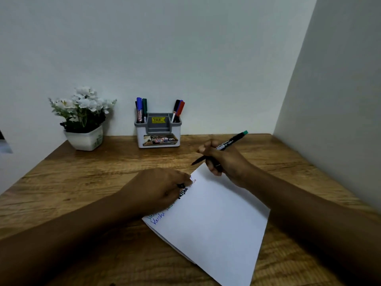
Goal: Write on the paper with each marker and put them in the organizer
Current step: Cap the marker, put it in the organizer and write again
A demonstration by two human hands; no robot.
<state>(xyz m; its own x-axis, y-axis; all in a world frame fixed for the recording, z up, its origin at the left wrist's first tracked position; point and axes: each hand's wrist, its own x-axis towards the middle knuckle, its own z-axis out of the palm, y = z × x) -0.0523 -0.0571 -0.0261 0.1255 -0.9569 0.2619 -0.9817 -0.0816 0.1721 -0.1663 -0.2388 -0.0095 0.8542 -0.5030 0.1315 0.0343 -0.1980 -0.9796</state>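
Observation:
A white sheet of paper [214, 219] lies tilted on the wooden desk [86, 182], with blue, black and red writing along its upper left edge. My right hand [224, 162] grips a slim black marker with a green end [231, 142], its tip pointing left just above the paper's far corner. My left hand [162, 189] rests on the paper's left edge, fingers curled around a small dark piece that looks like the marker's cap. A grey and white organizer [158, 132] stands at the back of the desk, with several markers upright in its left and right compartments.
A white pot of white artificial flowers [83, 118] stands at the back left of the desk. A wall runs behind the desk, and another wall closes in the right side. The desk's left edge slants away at the left.

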